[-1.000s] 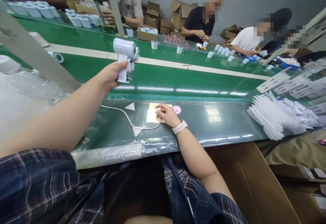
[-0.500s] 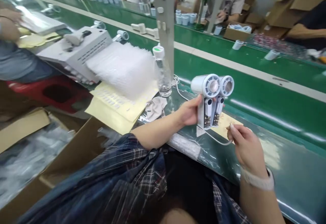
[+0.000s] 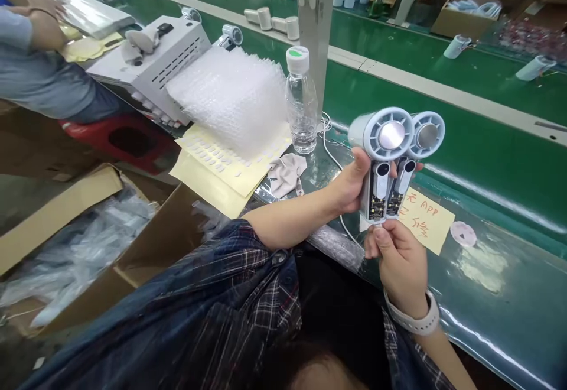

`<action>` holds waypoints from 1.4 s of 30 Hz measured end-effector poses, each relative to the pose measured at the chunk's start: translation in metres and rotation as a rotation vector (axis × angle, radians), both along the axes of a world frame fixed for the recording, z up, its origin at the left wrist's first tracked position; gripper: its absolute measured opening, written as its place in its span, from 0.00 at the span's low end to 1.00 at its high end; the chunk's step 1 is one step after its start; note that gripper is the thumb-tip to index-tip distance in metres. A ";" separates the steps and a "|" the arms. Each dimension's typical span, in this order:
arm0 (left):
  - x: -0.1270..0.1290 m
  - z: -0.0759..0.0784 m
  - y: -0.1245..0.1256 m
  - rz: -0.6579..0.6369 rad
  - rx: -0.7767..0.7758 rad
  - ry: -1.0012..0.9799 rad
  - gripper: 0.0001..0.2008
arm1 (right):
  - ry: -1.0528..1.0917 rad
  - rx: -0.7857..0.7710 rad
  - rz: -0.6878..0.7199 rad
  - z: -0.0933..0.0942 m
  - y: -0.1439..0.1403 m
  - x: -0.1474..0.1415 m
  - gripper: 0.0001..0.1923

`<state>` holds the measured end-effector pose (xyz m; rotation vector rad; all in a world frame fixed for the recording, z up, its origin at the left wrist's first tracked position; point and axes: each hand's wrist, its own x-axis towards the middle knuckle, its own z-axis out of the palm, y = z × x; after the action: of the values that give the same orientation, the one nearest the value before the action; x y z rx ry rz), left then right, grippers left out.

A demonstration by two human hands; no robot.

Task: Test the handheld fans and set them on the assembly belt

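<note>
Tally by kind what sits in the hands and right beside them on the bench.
Fans in the left hand: 2
Water bottle: 1
Yellow note: 1
Pink sticker: 1
Cloth: 1
Bubble-wrap stack: 1
Total: 7

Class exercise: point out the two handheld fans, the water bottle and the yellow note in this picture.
handheld fans (image 3: 392,136): head view, round face of the nearer fan.
water bottle (image 3: 302,115): head view, clear body.
yellow note (image 3: 426,220): head view, handwritten middle.

The green tabletop (image 3: 509,283) carries a water bottle (image 3: 302,103), a stack of bubble wrap (image 3: 230,97), yellow label sheets (image 3: 217,171), a grey cloth (image 3: 283,174), a handwritten yellow note (image 3: 427,221) and a white machine (image 3: 155,65).
</note>
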<state>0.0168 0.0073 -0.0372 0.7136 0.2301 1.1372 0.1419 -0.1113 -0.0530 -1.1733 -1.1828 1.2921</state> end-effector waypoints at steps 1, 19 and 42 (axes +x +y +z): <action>0.002 -0.001 -0.002 0.005 -0.013 0.014 0.44 | 0.050 -0.001 -0.020 -0.001 -0.002 -0.003 0.18; 0.002 0.007 -0.009 0.080 -0.049 0.046 0.47 | 0.160 0.070 -0.176 -0.001 -0.003 -0.007 0.16; -0.016 0.005 -0.016 -0.203 0.208 0.397 0.33 | -0.091 0.154 -0.227 -0.012 0.001 0.055 0.28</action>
<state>0.0013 -0.0089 -0.0323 1.1223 0.3678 0.8254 0.1965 -0.1099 -0.0652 -1.2241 -1.1560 0.9695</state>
